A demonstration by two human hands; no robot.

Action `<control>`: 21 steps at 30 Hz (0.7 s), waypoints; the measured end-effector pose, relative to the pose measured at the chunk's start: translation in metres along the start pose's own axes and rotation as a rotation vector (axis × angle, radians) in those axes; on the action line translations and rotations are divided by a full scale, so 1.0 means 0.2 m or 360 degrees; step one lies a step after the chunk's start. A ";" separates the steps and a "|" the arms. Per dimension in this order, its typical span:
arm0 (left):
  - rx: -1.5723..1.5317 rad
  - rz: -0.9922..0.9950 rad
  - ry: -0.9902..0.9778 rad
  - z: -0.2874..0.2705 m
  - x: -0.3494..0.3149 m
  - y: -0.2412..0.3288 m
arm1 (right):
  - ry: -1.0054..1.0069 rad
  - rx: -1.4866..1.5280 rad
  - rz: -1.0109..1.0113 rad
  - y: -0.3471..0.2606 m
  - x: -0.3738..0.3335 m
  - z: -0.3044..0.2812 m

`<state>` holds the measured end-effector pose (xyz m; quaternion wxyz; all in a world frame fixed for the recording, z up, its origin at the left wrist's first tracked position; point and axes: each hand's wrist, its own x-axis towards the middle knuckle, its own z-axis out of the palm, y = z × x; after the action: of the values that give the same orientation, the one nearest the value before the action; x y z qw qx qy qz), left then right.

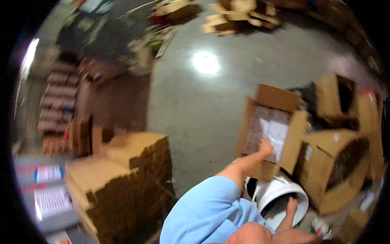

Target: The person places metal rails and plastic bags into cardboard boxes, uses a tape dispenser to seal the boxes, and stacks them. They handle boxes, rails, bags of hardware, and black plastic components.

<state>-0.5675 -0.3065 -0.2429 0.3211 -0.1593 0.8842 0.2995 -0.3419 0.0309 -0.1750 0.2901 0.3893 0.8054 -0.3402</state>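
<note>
My left hand reaches over an open cardboard box and rests at the white packets lying on top inside it. Rows of small brownish packs fill the rest of the box. Motion blur hides whether the left fingers hold a packet. Lower down, my right hand is at the mouth of a white round bucket that lies tilted below the box. Its fingers are near the bucket's dark inside; their grip is blurred.
Large cardboard boxes stand to the right, with a black bag behind. A tall stack of flattened cartons is at the left, beside a surface holding printed sheets. More cartons lie on the grey floor far ahead.
</note>
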 end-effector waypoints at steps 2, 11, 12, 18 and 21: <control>-0.0012 -0.0148 0.0129 0.05 0.06 -0.05 | 0.0152 0.0048 -0.0158 -0.12 -0.14 0.09; -0.0716 -0.0198 0.0231 0.10 0.22 -0.03 | 0.0567 0.0386 -0.0142 -0.14 -0.37 0.19; -0.0721 -0.0233 0.0328 0.09 0.26 -0.09 | 0.0632 0.0441 -0.0100 -0.17 -0.39 0.21; -0.1134 -0.0227 0.0166 0.06 -0.09 0.17 | 0.1301 0.1446 -0.0202 -0.07 -0.90 0.03; -0.1737 -0.0208 0.0005 -0.03 -0.12 0.02 | 0.1407 0.1717 -0.0286 -0.03 -1.13 -0.04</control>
<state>-0.5544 -0.3050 -0.2223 0.2087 -0.3576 0.5893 0.6937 -0.2289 -0.0621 -0.0033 -0.3274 0.5126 0.5958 -0.5246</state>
